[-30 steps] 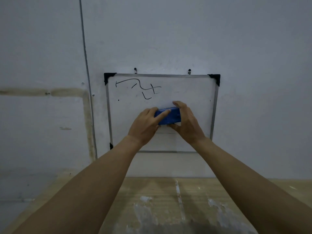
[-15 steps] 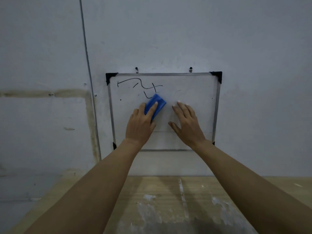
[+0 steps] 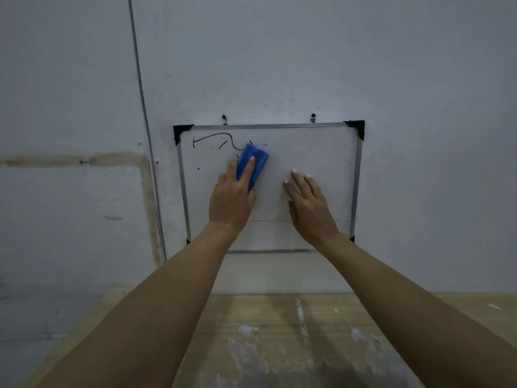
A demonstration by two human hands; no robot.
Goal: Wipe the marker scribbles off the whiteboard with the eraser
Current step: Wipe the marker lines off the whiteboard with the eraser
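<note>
Blue eraser [image 3: 256, 161], tilted, sits on the upper left of a metal-framed whiteboard [image 3: 321, 152], against black marker scribbles [image 3: 213, 138]. The left hand [image 3: 232, 203] grips it; the right hand [image 3: 310, 208] rests flat alongside, fingers straight.

Arms outstretched — left hand [image 3: 232, 203] gripping eraser [image 3: 260, 163], index finger along it, right hand [image 3: 310, 208] flat
</note>
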